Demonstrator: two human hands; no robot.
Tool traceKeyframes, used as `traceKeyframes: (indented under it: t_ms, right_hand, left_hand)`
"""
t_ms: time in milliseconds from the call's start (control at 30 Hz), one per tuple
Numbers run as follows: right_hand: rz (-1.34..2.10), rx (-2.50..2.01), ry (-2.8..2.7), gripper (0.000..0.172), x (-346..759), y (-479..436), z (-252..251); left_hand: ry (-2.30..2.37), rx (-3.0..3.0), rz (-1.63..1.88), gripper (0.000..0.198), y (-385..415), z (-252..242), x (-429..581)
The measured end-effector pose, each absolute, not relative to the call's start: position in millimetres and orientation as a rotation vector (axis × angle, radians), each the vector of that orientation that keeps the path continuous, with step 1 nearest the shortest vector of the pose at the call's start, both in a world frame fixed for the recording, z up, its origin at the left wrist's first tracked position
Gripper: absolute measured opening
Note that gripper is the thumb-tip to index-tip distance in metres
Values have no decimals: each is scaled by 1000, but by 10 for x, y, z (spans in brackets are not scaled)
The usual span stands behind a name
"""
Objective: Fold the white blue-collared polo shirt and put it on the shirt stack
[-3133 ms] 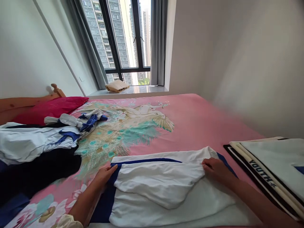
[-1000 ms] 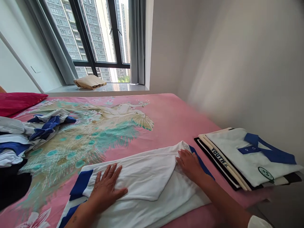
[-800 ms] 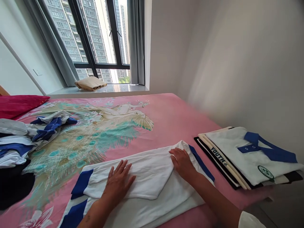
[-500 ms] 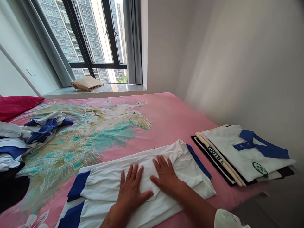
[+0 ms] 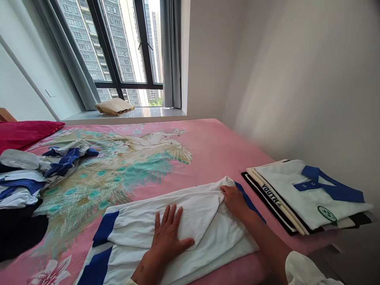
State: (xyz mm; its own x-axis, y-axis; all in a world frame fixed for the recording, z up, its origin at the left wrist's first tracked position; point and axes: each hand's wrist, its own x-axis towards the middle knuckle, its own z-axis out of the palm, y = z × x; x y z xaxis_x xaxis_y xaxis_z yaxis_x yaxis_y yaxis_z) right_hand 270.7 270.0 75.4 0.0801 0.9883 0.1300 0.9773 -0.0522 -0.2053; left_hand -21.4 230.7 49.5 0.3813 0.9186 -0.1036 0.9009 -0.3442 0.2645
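Observation:
A white shirt [image 5: 196, 229] with blue bands at its left end and a blue edge at its right end lies folded lengthwise on the bed. My left hand [image 5: 168, 233] rests flat on the middle of it, fingers spread. Near the shirt's far right corner, my right hand [image 5: 236, 201] has its fingers curled together on a fold of the white cloth; the fingertips are partly hidden. Creases run through the fabric between the two hands.
A stack of folded shirts [image 5: 282, 198] sits at the bed's right edge. On the left is a loose heap of clothes [image 5: 26, 178], with a red pillow [image 5: 29, 132] behind. The pink bedsheet [image 5: 208, 150] has a peacock print. A brown paper package [image 5: 114, 107] lies on the windowsill.
My right hand has slid right and away from me, from lying flat on the shirt to closing on cloth near its far right corner. My left hand stays flat. The view has shifted slightly left.

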Motion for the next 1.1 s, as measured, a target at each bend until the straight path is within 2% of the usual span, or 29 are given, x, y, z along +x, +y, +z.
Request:
traceKeyframes:
  t_ms: [167,300,400,500,567,600,733,933,1033,1100]
  right_hand:
    - [73,-2169,-2047,26,2884,2885,770]
    - [-5,-2216,-1997,24,2765,2906,862]
    - [5,-2009,-2083,29,2328,2802,932]
    - [117,-1679,-2241,35,1755,2609,892]
    - [231,-1598,-2340,40,1459,2480,780]
    - [282,-1598,-2386,44,1360,2430,706]
    - [342,-1659,-2503,56,1255,2359,423]
    - [283,-1759,-2531,56,1251,2359,401]
    - [334,-1764,-2511,54,964,2248,580]
    - [423,-1566,-2551,52,647,2138,732]
  left_hand:
    - [1606,2375,79,107,2312,498,-216]
    - [1601,2348,51,109,2304,534,-184]
    - [1581,2301,13,111,2309,654,-186]
    - [1493,2234,24,88,2351,778,-345]
    - [1573,2219,82,68,2384,798,-575]
    - [1669,2214,101,65,2395,785,-721]
    - [1878,2178,91,70,2408,650,-1389]
    - [2281,1971,626,49,2226,472,-2458]
    - [2336,1958,573,46,1911,378,-2886]
    - [2254,2066,432,45,1680,353,-3039]
